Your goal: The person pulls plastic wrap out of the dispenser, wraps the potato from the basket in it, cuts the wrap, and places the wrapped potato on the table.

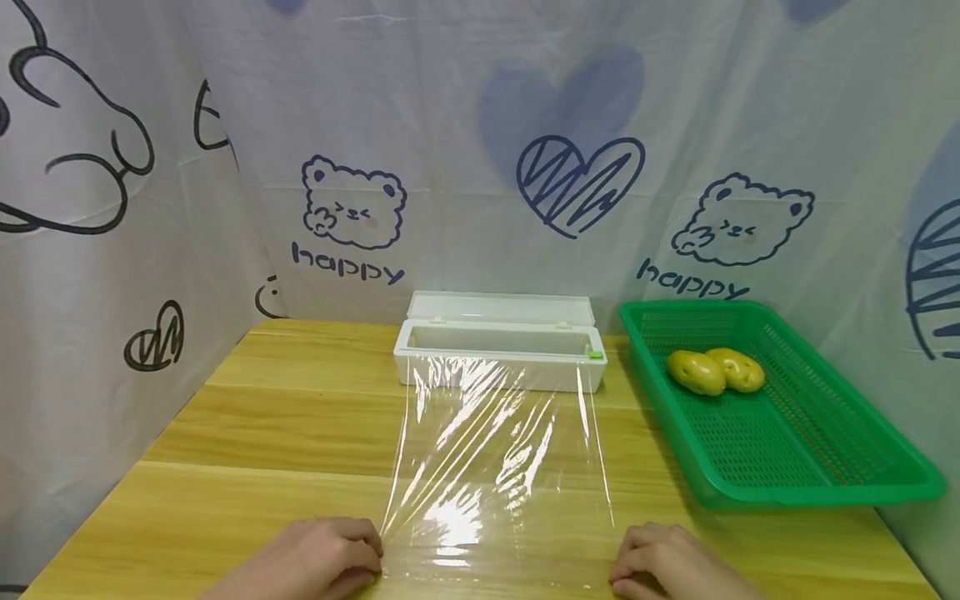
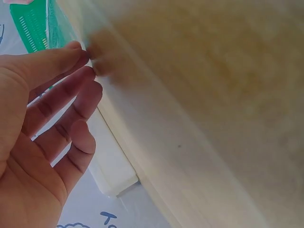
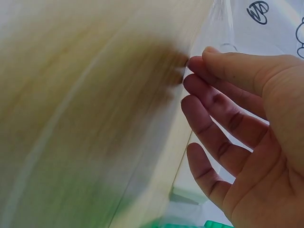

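Observation:
A sheet of clear plastic wrap [image 1: 487, 475] stretches from the white dispenser box [image 1: 498, 371] toward the near side of the wooden table. At its near left corner my left hand [image 1: 322, 554] pinches the edge between thumb and fingers. My right hand [image 1: 667, 558] pinches the near right corner in the same way. Both wrist views show thumb and index fingertips together at the tabletop, the other fingers loosely bent. Wrinkles run along the film and it shines with glare. The dispenser's lid [image 1: 501, 309] stands raised at the back, with a green slider [image 1: 595, 355] at the right end.
To the right, a green plastic basket [image 1: 825, 497] holds two potatoes, one potato [image 1: 696, 372] in front of the other. The wooden table [image 1: 285, 417] ends at a printed white cloth [image 1: 450, 208] hanging behind it and along the sides.

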Action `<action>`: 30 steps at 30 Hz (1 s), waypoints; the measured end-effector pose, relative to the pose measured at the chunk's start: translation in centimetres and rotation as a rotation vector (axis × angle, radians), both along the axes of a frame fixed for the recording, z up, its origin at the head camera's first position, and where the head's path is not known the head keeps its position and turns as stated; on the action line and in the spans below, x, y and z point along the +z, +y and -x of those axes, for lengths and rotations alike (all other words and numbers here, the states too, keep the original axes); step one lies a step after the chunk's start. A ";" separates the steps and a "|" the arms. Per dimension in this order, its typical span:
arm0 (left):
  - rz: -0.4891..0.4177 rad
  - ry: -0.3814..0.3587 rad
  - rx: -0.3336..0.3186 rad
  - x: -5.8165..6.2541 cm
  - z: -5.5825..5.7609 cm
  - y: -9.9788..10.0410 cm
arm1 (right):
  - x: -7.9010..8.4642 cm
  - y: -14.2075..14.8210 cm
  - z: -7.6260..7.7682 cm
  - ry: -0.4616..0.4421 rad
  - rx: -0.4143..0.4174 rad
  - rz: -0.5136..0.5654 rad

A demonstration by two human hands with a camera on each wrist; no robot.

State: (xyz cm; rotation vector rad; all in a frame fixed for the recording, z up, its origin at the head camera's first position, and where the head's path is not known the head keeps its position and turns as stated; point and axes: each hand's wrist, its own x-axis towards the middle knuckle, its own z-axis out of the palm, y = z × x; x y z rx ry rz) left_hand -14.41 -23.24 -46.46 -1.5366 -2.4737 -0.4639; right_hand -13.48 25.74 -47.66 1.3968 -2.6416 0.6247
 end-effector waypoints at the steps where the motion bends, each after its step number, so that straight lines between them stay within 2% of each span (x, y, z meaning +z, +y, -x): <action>1: -0.001 0.012 -0.004 0.0 0.0 0.0 | 0.1 -0.1 -0.1 0.015 -0.002 0.001; 8: -0.035 -0.048 0.016 -0.1 -0.3 0.0 | 0.3 -0.1 -0.2 0.037 0.000 -0.006; 16: -0.025 -0.130 0.064 0.2 -0.4 -0.1 | 0.5 -0.3 -0.2 0.070 0.004 0.005; 26: -0.045 -0.115 0.042 0.4 -0.6 0.1 | 1.5 -0.6 0.2 -0.088 -0.047 -0.044; 30: -0.047 -0.123 0.047 0.5 -0.6 0.3 | 2.0 -0.6 0.3 -0.122 -0.063 -0.059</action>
